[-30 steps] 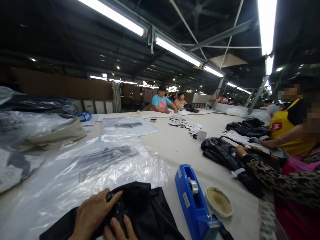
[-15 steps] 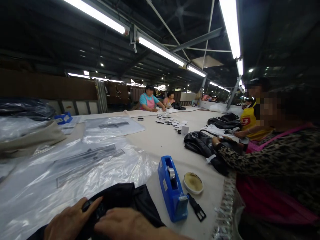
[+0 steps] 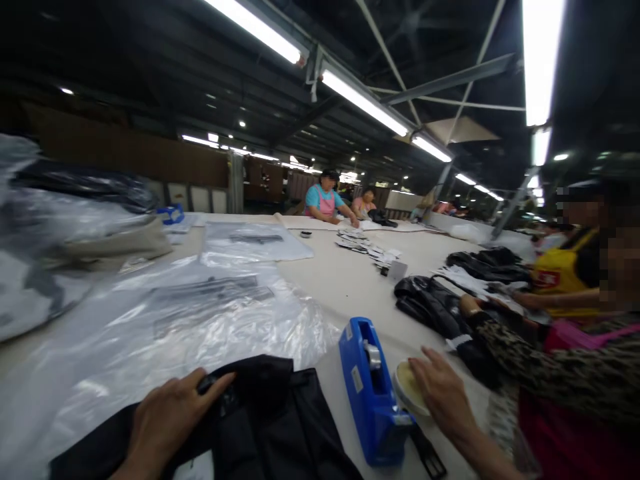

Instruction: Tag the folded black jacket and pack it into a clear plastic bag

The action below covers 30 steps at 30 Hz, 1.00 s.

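My left hand (image 3: 173, 417) grips the upper edge of a black garment (image 3: 273, 420), which has a smooth, slightly shiny surface. Dark shiny material shows beside the thumb, too unclear to name. A white label or paper (image 3: 195, 465) lies on the garment near the bottom edge. At the right, my right hand (image 3: 443, 387) is stretched out with fingers extended, its fingertips at a round shallow dish (image 3: 409, 383) with a yellowish filling. Between garment and dish stands a blue tape dispenser (image 3: 367, 393). A black strap with a buckle (image 3: 429, 453) lies behind its near end.
Clear plastic bags (image 3: 225, 313) cover the table's left side, with wrapped goods (image 3: 85, 193) piled beyond. Paper tags (image 3: 370, 250) lie mid-table. Black garments (image 3: 430, 303) lie by co-workers at the right, one in a patterned sleeve (image 3: 550, 360). Another person (image 3: 325, 200) works across the table.
My right hand has left the black garment and moved right to the round dish. My left hand stays on the garment. The view has swung left, shifting everything rightward.
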Motion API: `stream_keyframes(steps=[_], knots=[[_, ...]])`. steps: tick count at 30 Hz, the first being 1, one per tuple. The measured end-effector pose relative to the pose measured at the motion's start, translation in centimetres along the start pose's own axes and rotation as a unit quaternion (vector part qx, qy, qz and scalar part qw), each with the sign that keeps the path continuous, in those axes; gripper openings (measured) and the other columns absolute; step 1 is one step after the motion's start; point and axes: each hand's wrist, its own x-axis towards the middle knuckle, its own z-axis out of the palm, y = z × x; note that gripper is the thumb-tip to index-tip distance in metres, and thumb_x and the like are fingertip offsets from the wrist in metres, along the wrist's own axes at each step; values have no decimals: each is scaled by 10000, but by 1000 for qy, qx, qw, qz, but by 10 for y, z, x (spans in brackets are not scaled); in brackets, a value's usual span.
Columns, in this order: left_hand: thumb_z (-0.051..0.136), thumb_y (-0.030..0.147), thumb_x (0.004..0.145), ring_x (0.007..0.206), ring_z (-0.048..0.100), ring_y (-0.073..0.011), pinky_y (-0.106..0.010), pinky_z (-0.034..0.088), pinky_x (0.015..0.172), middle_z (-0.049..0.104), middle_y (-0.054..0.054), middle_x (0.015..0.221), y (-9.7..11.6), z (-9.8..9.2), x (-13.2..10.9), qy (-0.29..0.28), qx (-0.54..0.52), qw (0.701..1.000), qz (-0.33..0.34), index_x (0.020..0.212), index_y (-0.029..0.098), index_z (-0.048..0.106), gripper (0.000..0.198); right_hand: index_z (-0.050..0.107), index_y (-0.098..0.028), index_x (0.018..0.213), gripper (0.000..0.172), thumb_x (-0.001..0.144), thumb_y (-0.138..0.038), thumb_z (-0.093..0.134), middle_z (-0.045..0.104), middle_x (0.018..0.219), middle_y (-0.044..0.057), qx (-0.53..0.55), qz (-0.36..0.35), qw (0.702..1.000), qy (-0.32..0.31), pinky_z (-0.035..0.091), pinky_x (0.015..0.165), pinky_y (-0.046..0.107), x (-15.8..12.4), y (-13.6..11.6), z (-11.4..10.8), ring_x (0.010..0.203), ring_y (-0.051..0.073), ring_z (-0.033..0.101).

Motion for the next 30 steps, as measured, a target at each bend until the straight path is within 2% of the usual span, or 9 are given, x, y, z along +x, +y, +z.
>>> stream_keyframes(steps=[2,4,7,9,12,14,18,22,30], knots=[[463,369,858,751,610,-264,-345,448,695,649,-66,780,14,-12,-3,17,21,996,-80,910,241,682,259,665,-155,937,702,866,-643,165,636,1027,167,48,-13,997,56,404,950,498,20,-24,-13,1025,308,561],[505,545,836,732,616,-267,-338,454,690,624,-80,676,24,-17,-2,80,-15,990,-118,758,190,665,396,658,-230,838,570,805,-716,362,660,891,71,159,-42,983,85,481,797,391,42,-62,-21,846,243,613],[527,597,808,728,613,-260,-341,457,697,624,-77,679,29,-14,-2,111,-4,985,-131,717,194,646,430,573,-230,639,537,790,-718,406,578,623,15,225,-105,969,7,424,557,309,69,-139,-16,568,178,544],[534,595,805,724,608,-253,-345,456,701,623,-74,677,30,-11,-6,124,3,984,-127,695,193,637,429,471,-221,571,549,866,-650,297,503,552,11,207,-163,960,-97,398,559,308,84,-192,2,536,168,497],[598,584,765,696,603,-237,-337,455,680,611,-54,636,33,-7,-11,154,5,982,-107,640,197,613,407,598,-198,770,332,905,-426,398,621,779,36,211,-250,920,-217,453,679,284,103,-256,42,698,165,578],[684,562,693,633,590,-227,-334,448,625,586,-37,580,35,-3,-11,222,-3,971,-82,594,193,586,394,632,-196,1010,233,862,-315,499,637,1029,62,205,-301,887,-284,462,821,286,113,-286,67,891,178,606],[824,517,506,527,549,-215,-350,427,547,549,-2,515,37,6,-7,367,-25,929,-41,551,191,550,428,486,-172,1308,528,831,-379,577,405,1396,140,154,-373,824,-397,282,1080,376,123,-317,100,1303,259,347],[855,510,429,518,542,-202,-347,414,527,530,15,501,37,9,-3,395,-51,916,-48,532,191,536,462,366,-212,1388,606,860,-472,511,235,1479,146,91,-391,793,-459,170,1092,536,125,-332,122,1372,322,148],[861,526,387,500,533,-199,-341,412,498,513,18,489,36,11,0,409,-73,908,-60,510,193,495,510,239,-177,1438,669,902,-567,329,122,1502,184,40,-363,825,-431,129,1062,606,128,-363,144,1372,368,86]])
